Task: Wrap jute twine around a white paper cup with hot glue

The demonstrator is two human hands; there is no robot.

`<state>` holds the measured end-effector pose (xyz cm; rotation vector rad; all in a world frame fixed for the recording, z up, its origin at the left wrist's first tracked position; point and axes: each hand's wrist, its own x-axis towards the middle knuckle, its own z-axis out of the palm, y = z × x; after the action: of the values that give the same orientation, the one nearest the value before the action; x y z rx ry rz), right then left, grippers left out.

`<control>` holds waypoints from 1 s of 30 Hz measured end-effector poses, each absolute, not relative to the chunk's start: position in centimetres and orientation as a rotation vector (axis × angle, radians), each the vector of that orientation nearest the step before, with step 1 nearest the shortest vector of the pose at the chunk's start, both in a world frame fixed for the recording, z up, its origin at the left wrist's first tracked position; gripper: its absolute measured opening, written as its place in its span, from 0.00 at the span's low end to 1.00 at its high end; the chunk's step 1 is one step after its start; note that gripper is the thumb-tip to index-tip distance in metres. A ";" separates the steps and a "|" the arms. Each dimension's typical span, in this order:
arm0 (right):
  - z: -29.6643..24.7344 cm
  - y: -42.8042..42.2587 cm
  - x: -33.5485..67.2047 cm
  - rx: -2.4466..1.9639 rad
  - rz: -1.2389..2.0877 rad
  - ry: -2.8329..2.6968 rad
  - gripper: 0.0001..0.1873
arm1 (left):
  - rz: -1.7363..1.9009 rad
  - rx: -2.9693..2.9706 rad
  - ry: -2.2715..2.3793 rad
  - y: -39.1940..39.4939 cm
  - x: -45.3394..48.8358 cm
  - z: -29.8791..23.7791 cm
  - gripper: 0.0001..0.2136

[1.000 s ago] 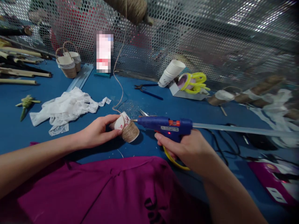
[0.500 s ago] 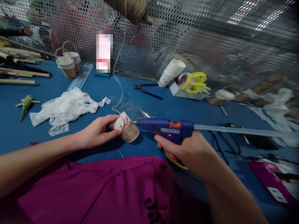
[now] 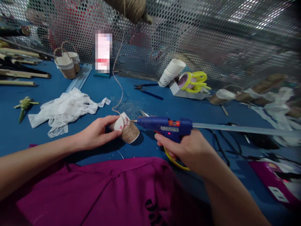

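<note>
A paper cup (image 3: 121, 125), white with a reddish print and partly wound with brown twine (image 3: 130, 132), lies tilted on its side in my left hand (image 3: 103, 130). My thumb and fingers grip it near the rim. From the cup, a loose strand of twine (image 3: 121, 86) runs up to a spool (image 3: 131, 9) at the top of the view. My right hand (image 3: 181, 147) is wrapped round a blue hot glue gun (image 3: 164, 127) with a red light lit. Its nozzle is at the cup's side, by the edge of the winding. A long clear glue stick (image 3: 230, 129) sticks out behind.
White lace (image 3: 68, 110) lies heaped at left, near glue sticks (image 3: 80, 78) and two twine-covered baskets (image 3: 66, 67). Pliers (image 3: 149, 91), scissors (image 3: 143, 113), stacked cups (image 3: 172, 71) and a box with yellow tubing (image 3: 191, 83) lie beyond my hands. A power strip (image 3: 274, 179) is at right.
The glue gun's nozzle has shifted very slightly off to the upper side of the cup. Both hands keep their grips, and the whole view has moved a little.
</note>
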<state>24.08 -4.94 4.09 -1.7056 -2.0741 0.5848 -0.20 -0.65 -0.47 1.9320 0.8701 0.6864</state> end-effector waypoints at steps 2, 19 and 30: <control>4.2 -4.8 23.8 -1.790 0.737 -1.995 0.15 | 0.678 1.943 0.880 -0.6 -0.2 -0.4 0.13; 4.9 -4.9 22.9 -1.896 0.905 -1.764 0.16 | 0.680 1.980 0.876 -0.6 -0.3 -0.3 0.13; 4.9 -4.9 22.9 -1.882 0.952 -1.743 0.15 | 0.661 1.964 0.889 -0.7 -0.2 -0.2 0.14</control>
<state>22.86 -4.95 4.89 -1.8819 -1.7432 0.9518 -0.21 -0.70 -0.23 1.9637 0.8895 0.6606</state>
